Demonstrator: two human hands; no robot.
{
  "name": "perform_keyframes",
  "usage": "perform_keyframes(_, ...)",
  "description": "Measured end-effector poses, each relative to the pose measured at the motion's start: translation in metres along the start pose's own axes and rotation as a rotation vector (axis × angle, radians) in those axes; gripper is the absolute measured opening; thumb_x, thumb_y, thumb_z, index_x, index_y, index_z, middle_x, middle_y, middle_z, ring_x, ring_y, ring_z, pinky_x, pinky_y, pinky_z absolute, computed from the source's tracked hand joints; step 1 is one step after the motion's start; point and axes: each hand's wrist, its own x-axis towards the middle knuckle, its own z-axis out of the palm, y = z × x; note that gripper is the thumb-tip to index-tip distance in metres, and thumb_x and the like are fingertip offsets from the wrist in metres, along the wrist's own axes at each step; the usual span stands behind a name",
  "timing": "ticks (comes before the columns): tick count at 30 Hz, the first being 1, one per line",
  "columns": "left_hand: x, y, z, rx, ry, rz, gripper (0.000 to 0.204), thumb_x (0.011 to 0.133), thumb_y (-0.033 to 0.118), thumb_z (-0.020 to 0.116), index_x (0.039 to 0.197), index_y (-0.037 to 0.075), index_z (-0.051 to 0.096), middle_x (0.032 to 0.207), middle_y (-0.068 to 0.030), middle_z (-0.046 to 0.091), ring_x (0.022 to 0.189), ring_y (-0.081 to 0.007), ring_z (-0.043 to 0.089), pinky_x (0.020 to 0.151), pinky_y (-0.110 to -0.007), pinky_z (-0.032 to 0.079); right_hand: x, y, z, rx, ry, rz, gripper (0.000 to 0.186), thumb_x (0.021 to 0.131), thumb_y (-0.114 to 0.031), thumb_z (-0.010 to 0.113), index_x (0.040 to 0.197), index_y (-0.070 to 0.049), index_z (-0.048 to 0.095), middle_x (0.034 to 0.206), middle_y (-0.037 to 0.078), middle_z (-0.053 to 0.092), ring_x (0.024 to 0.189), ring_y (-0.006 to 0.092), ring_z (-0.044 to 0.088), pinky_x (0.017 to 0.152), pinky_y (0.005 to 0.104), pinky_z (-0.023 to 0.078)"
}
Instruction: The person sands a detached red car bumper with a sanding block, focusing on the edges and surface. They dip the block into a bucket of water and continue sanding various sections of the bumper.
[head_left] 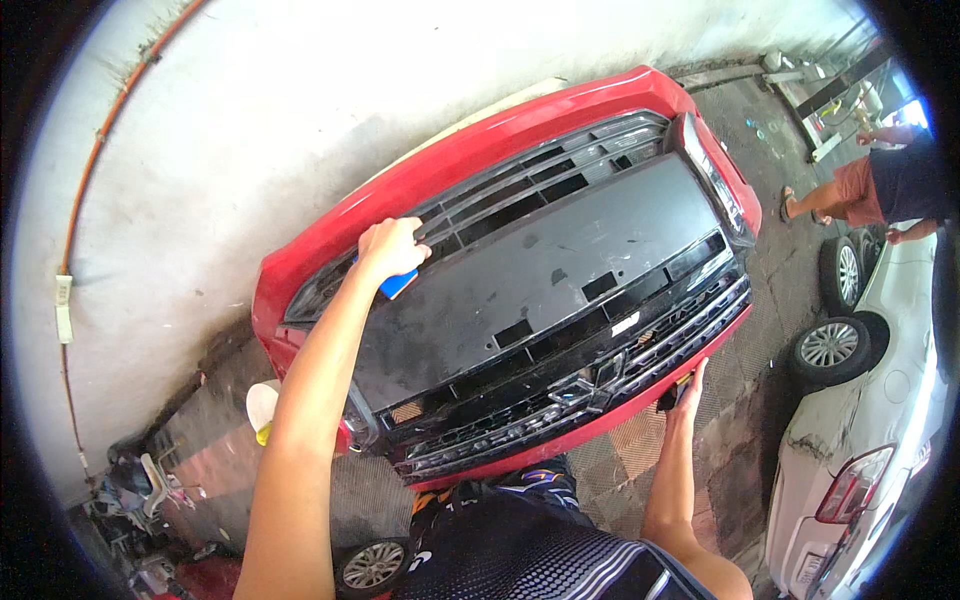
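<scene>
Bumper point(480, 155) and blue block point(399, 285) meet beneath the left hand point(393, 250), whose bent fingers clasp the block left of the bumper's middle, where its black centre panel point(560, 250) borders the slatted grille point(550, 183) on its far side. The right hand point(690, 388) seems to curl round a small dark object point(671, 399) at the bumper's near edge, right of its middle; whether hidden fingers also brace that edge, I cannot tell.

Good handling probably means keeping the block's face flat, pressing lightly and evenly, and overlapping each stroke along the panel's length. Slat edges could snag a corner, so fingertips are best kept clear of them; the rectangular cut-outs toward the bumper's near side likely call for shorter, gentler passes.

The panel looks broad, smooth and satin-dull, with faint pale marks. Its red surround is glossy and curved, catching bright streaks. Toward the bumper's near edge, ridged mesh carries a shiny angular emblem point(573, 388); a glossy lamp point(716, 185) fills its right end.
</scene>
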Motion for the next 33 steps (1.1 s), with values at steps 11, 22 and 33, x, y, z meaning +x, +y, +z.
perform_keyframes(11, -0.013, -0.01, 0.003, 0.02, 0.033, -0.055, 0.063, 0.079, 0.043, 0.081, 0.133, 0.013, 0.069, 0.118, -0.0199, 0.073, 0.114, -0.0359, 0.07, 0.097, -0.051, 0.055, 0.033, -0.002, 0.0, -0.02, -0.099, -0.036, 0.075, 0.094, -0.063, 0.067, 0.144, -0.007, 0.056, 0.134, 0.005, 0.065, 0.122, 0.0248, 0.061, 0.104, 0.0417, 0.049)
perform_keyframes(22, -0.038, -0.032, 0.0, -0.097, 0.054, -0.019, 0.058, 0.08, 0.046, 0.079, 0.126, 0.011, 0.071, 0.119, -0.0173, 0.074, 0.113, -0.0346, 0.071, 0.094, -0.05, 0.057, 0.03, -0.012, 0.01, -0.306, -0.04, -0.006, 0.084, 0.09, -0.075, 0.06, 0.148, -0.015, 0.05, 0.134, 0.004, 0.059, 0.12, 0.0252, 0.058, 0.1, 0.0428, 0.048)
perform_keyframes(33, -0.316, -0.175, 0.093, -0.927, 0.729, -0.229, 0.034, 0.1, 0.016, 0.071, 0.13, 0.001, 0.067, 0.108, -0.0065, 0.074, 0.099, -0.012, 0.067, 0.089, -0.028, 0.054, 0.031, 0.001, 0.001, -0.182, -0.036, -0.075, 0.083, 0.091, -0.075, 0.057, 0.149, -0.016, 0.05, 0.142, 0.009, 0.057, 0.129, 0.032, 0.054, 0.106, 0.052, 0.045)
